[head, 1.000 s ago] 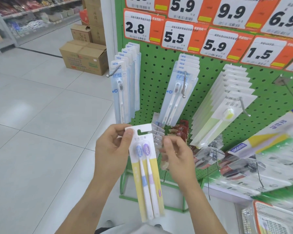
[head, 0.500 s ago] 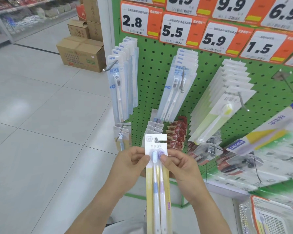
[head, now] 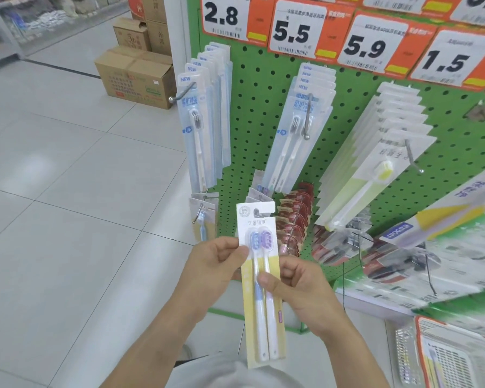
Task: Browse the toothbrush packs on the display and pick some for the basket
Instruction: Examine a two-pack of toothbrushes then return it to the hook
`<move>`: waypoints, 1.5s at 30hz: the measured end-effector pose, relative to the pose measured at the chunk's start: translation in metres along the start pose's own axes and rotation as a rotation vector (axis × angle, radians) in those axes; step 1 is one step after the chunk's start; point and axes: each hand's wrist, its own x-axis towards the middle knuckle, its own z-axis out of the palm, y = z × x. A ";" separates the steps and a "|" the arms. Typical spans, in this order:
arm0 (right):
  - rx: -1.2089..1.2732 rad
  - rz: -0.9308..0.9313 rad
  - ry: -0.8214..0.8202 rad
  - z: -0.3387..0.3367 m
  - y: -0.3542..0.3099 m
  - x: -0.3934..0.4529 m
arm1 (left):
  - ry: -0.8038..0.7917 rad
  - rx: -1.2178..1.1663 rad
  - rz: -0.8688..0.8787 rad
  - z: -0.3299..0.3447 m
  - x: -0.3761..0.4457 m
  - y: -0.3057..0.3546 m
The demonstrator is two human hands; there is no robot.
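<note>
I hold a yellow-and-white twin toothbrush pack upright in front of me, with a blue and a purple brush inside. My left hand pinches its left edge near the brush heads. My right hand grips the right edge lower down, thumb across the front. Behind it the green pegboard display carries hooks of blue packs, more blue packs, pale yellow packs and red packs. A wire basket shows at the lower right with packs inside.
Orange price tags line the top of the board. Cardboard boxes stand on the tiled floor to the left of the display. Blurred packs jut out at the right. Metal hooks stick out of the board.
The pack came away from the display and now sits lower and closer to me. My right hand slid from the pack's top down to its middle.
</note>
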 end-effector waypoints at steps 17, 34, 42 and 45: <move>-0.110 0.127 -0.138 -0.006 0.000 -0.019 | 0.035 -0.112 -0.032 0.007 0.004 -0.009; -0.105 0.095 -0.006 0.043 0.013 -0.022 | -0.176 0.067 -0.111 -0.037 -0.001 -0.003; -0.100 0.133 0.123 0.071 0.017 -0.028 | -0.249 0.108 -0.141 -0.070 0.000 -0.005; -0.076 0.121 0.225 0.083 0.024 -0.034 | -0.294 0.159 -0.144 -0.076 -0.002 -0.011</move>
